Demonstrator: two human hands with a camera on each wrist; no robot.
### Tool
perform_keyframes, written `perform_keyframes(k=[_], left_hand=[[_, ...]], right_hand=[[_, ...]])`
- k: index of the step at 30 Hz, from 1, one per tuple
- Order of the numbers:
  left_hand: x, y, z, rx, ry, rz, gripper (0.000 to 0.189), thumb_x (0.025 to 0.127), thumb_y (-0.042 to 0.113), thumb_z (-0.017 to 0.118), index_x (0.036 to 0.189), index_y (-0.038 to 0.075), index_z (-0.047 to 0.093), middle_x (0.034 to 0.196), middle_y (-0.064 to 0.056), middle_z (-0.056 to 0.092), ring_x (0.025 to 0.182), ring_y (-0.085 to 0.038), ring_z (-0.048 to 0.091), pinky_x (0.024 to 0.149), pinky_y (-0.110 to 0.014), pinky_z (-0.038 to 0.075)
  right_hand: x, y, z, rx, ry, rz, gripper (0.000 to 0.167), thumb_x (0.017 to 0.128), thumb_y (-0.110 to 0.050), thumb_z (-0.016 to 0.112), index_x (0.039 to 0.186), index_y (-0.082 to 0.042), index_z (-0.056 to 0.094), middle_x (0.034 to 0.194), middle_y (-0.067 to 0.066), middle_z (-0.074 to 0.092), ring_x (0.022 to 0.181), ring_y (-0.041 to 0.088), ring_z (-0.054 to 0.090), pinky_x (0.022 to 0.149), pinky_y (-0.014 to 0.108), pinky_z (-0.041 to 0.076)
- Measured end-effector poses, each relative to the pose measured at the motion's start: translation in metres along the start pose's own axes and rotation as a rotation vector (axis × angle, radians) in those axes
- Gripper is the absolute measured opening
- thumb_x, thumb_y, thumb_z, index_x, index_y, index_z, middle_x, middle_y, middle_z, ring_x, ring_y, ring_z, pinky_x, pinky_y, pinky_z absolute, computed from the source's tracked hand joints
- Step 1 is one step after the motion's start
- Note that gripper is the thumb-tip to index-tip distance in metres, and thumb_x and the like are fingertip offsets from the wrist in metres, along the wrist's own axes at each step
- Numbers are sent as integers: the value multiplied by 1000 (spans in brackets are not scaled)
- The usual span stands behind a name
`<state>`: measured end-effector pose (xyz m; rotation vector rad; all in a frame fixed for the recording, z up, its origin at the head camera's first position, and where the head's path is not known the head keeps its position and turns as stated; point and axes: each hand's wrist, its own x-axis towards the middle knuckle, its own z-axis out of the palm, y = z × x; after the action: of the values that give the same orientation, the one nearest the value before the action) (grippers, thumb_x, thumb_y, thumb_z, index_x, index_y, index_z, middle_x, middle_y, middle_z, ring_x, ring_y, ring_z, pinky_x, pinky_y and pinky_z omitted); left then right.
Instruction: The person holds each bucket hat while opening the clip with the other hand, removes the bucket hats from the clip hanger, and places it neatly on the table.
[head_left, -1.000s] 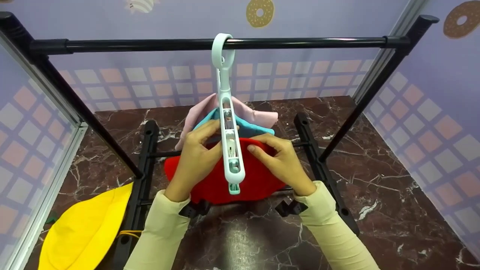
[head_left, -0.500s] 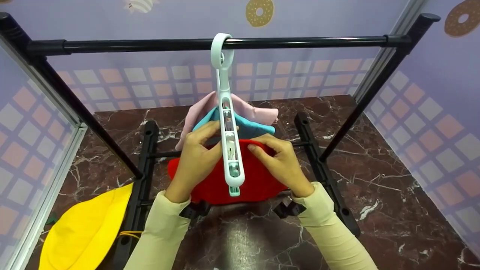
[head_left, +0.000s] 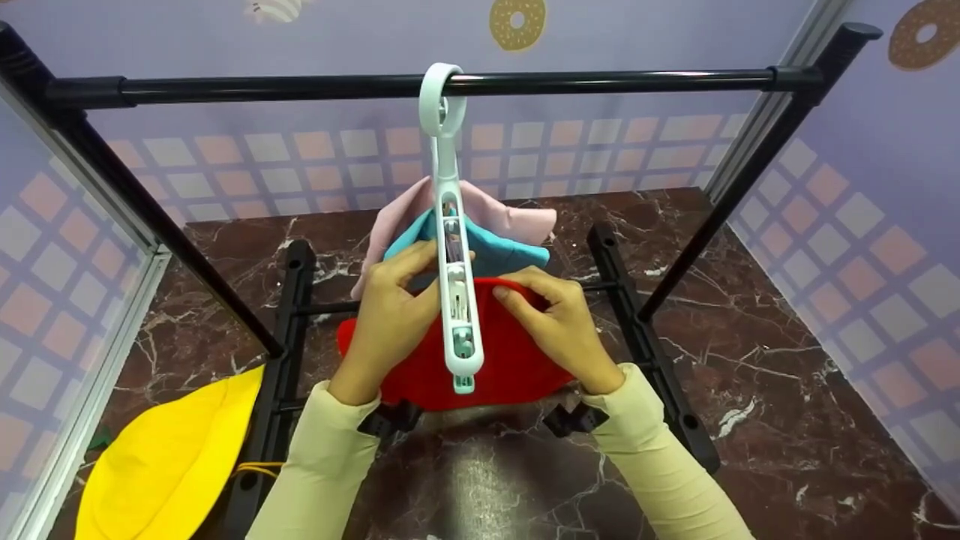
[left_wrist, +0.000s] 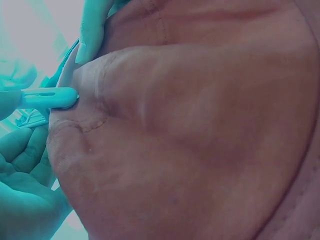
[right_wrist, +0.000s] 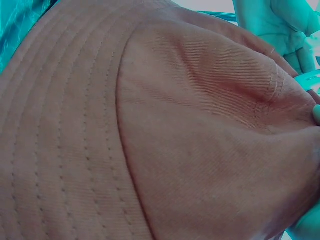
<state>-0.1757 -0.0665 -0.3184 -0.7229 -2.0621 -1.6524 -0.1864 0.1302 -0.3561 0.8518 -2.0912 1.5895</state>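
In the head view a red bucket hat (head_left: 517, 352) hangs below a pale mint clip hanger (head_left: 463, 360). Thumb and fingers of my right hand (head_left: 562, 322) pinch the hat's upper edge. My left hand (head_left: 390, 315) reaches behind the hanger's bar, its fingertips partly hidden there. Both wrist views have shifted colours, with the hat looking brownish. A pale clip (left_wrist: 50, 98) lies against the hat's cloth in the left wrist view, with a fingertip at its outer end; my left hand seems to pinch it. Stitched brim rows of the hat (right_wrist: 60, 150) fill the right wrist view's left side.
The hanger hooks over a black rack's top rail (head_left: 600, 82). Behind the red hat hang a blue cloth item (head_left: 502, 251) and a pink one (head_left: 525, 225). A yellow hat (head_left: 172, 450) lies at lower left by the rack's black foot (head_left: 274, 397). Patterned walls enclose the marble floor.
Both hands keep nearly the same pose. The hanger's near end has shifted slightly left and down, and the red hat's left edge has drawn in a little.
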Motion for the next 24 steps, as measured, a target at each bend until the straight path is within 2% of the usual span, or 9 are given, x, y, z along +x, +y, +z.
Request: perform_keyframes(k=[12,18,24], left_hand=[[0,0,0,8,16,-14,33,90,7,66,122,3,66,126,-8,65,122,-16,56,97,-30,50],[1,0,0,6,35,-3,28,91,10,66,118,6,69,123,-6,67,127,-13,52,105,-32,44],[0,1,0,-10,48,-31,26,89,14,68,115,9,71,118,-4,69,129,-12,50,111,-38,38]], right_hand=[[-2,0,2,6,10,20,11,89,-6,66,96,-1,74,84,7,69,73,10,60,64,22,50],[-2,-1,3,10,11,36,11,89,-8,67,95,-2,74,82,8,69,72,10,59,63,22,50],[-2,-2,4,12,8,45,11,89,-8,68,95,-1,74,82,7,68,71,10,59,63,22,49]])
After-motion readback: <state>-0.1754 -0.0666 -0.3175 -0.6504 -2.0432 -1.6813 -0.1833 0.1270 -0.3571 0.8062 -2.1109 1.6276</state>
